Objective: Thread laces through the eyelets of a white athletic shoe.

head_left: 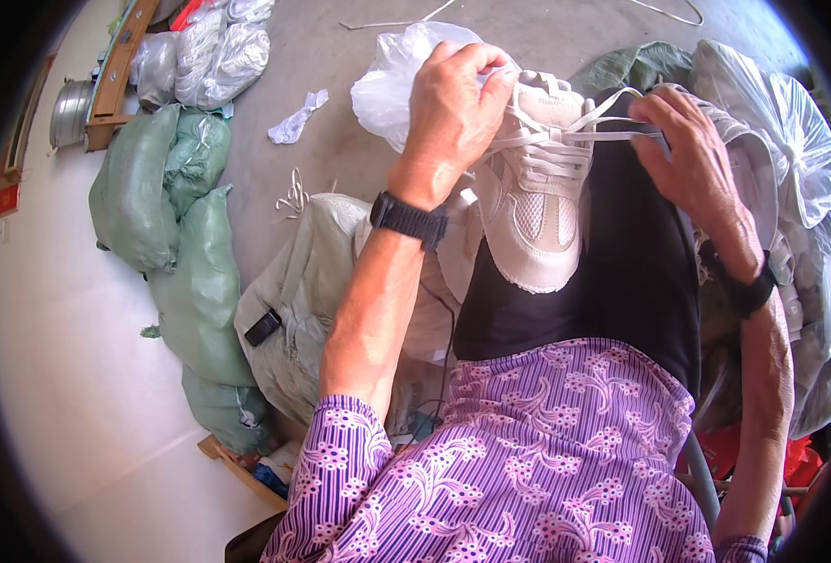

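A pale beige sneaker with mesh panels rests over my black-trousered lap, its toe pointing toward me. White laces cross its front, and two strands run out taut to the right. My right hand has its fingers curled around those strands, to the right of the shoe's tongue. On the other side, my left hand is closed in a pinch beside the shoe's collar. A lace strand leads toward its fingertips, whose exact grip is partly hidden. Both wrists carry black bands.
A clear plastic bag lies beyond my left hand. Green stuffed sacks line the left wall, and a whitish sack with a small black device stands beside my left arm. Filled plastic bags crowd the right. Loose laces lie on the floor.
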